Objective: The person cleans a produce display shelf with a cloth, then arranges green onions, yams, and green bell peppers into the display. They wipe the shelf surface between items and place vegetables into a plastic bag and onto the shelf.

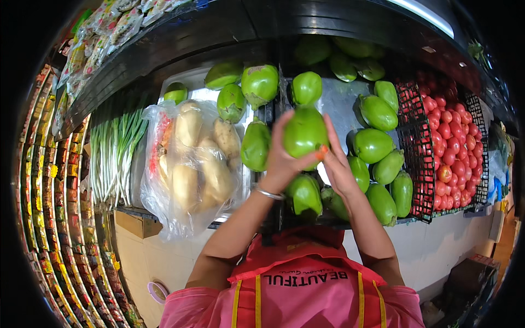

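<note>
Both of my hands are around one large, glossy green eggplant (305, 131), held above the display shelf. My left hand (285, 153), with a silver bangle at the wrist, cups its left and lower sides. Against its right side lies my right hand (337, 158), fingers pointing away from me. The thumbs, with orange nails, meet near the eggplant's lower right. Behind it sits another green eggplant (307, 88). A torn or bitten-looking eggplant (303, 194) lies closer to my body, under my wrists. More eggplants (373, 145) rest on the metal tray (334, 98) to the right.
Left of the eggplants, a clear plastic bag (192, 164) holds pale root vegetables beside spring onions (117, 151). At right stands a black plastic crate (418, 180) of tomatoes (453, 151). A dark shelf edge (213, 37) overhangs the back. Packaged-goods shelves (61, 197) line the far left.
</note>
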